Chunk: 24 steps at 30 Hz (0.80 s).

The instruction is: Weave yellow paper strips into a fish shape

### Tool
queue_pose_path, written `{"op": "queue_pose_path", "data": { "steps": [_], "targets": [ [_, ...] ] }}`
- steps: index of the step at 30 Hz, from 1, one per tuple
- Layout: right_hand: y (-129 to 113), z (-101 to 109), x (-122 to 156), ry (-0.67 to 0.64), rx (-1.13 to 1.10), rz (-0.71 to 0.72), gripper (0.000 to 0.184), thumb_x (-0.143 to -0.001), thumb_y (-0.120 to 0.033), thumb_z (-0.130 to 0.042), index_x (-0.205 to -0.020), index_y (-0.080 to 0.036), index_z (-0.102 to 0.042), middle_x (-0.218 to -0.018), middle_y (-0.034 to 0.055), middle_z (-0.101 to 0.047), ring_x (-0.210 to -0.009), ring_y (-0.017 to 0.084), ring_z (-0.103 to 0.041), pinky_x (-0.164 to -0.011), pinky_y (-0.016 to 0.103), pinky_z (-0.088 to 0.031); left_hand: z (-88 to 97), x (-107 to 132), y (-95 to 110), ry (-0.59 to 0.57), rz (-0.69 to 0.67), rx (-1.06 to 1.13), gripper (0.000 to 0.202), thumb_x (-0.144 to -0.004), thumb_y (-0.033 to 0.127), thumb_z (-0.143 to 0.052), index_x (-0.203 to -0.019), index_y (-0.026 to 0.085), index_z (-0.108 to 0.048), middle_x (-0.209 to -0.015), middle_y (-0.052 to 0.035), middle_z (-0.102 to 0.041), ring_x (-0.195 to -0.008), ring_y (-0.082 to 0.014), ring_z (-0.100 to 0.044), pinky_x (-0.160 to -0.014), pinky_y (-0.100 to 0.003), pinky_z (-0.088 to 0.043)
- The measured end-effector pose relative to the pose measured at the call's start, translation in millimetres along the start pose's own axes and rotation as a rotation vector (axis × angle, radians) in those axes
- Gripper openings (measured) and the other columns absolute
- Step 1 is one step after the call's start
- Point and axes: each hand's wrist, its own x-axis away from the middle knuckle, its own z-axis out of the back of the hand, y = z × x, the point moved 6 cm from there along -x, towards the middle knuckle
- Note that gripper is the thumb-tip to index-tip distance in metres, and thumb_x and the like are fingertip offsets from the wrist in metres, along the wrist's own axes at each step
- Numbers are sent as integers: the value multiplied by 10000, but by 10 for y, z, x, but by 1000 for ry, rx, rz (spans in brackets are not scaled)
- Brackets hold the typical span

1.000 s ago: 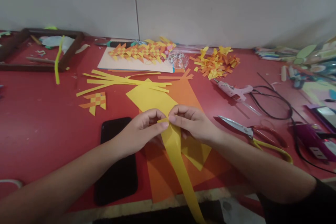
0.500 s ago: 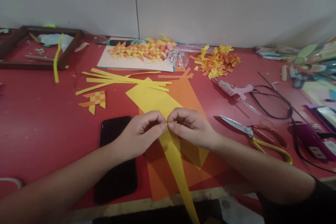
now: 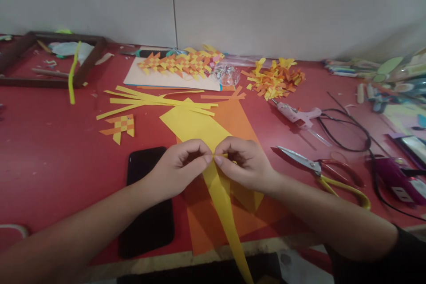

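Note:
Between my two hands is a long yellow paper strip [image 3: 226, 217], which hangs down past the table's front edge. My left hand [image 3: 181, 166] pinches its upper end between thumb and forefinger. Right beside it, my right hand [image 3: 244, 162] pinches the same end, fingertips almost touching the left ones. Beneath the hands lie a yellow paper sheet [image 3: 196, 126] and an orange paper sheet [image 3: 213, 226]. A black phone [image 3: 149, 213] rests under my left forearm. Left of the sheets is a small woven paper fish [image 3: 121, 128].
Scissors [image 3: 313, 166] and a pink glue gun [image 3: 297, 115] with its cord lie to the right. Behind are yellow strips [image 3: 140, 97], a row of woven fish [image 3: 179, 64] and a pile of paper scraps [image 3: 276, 77]. A brown frame [image 3: 43, 83] stands at the far left.
Both hands stay pinched on the strip's end. My right hand has shifted very slightly to the right, and the strip's upper part has moved a little with the hands.

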Motion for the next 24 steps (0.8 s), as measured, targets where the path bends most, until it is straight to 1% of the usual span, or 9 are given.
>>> {"op": "queue_pose_path", "data": {
  "steps": [5,10,16,20,22,24],
  "targets": [
    [67,16,11,14,3,-19,186,-889,-339,-586,-795,-178,-577,-604,-34,-473,-508,85,-408,-476,220,-337,18,18,-65,33,48,74,177,-888,282,-532,-737,192,-548,-624,43,-495,-546,-104,-477,-538,-222,-399],
    [10,28,5,56,24,24,180,-881,-301,-589,-752,-183,-547,-594,-36,-478,-498,81,-418,-468,216,-331,-5,24,-93,27,77,152,190,-904,308,-544,-751,196,-542,-619,50,-508,-514,-99,-539,-519,-217,-442],
    [-19,44,12,93,38,46,154,-874,-267,-594,-754,-185,-541,-597,-40,-487,-487,73,-408,-460,214,-319,-7,9,-74,39,99,192,197,-894,312,-562,-740,191,-547,-602,58,-512,-478,-90,-558,-496,-208,-447],
    [50,21,12,29,-22,-10,207,-900,-345,-581,-775,-186,-542,-634,-26,-482,-544,93,-431,-503,230,-353,9,14,-90,65,112,196,191,-896,294,-561,-740,186,-544,-586,63,-523,-466,-84,-563,-488,-197,-451],
    [88,5,9,-5,-39,-46,271,-907,-394,-568,-737,-188,-521,-640,-20,-471,-569,102,-440,-516,239,-357,21,15,-95,82,111,211,193,-900,301,-565,-747,185,-548,-573,65,-533,-460,-80,-560,-485,-190,-459],
    [105,8,6,0,-46,-53,321,-908,-417,-561,-694,-190,-488,-628,-26,-447,-556,98,-427,-503,239,-340,43,13,-90,109,93,220,195,-895,306,-587,-748,181,-558,-566,69,-536,-463,-68,-552,-486,-173,-460]
  ]
}}
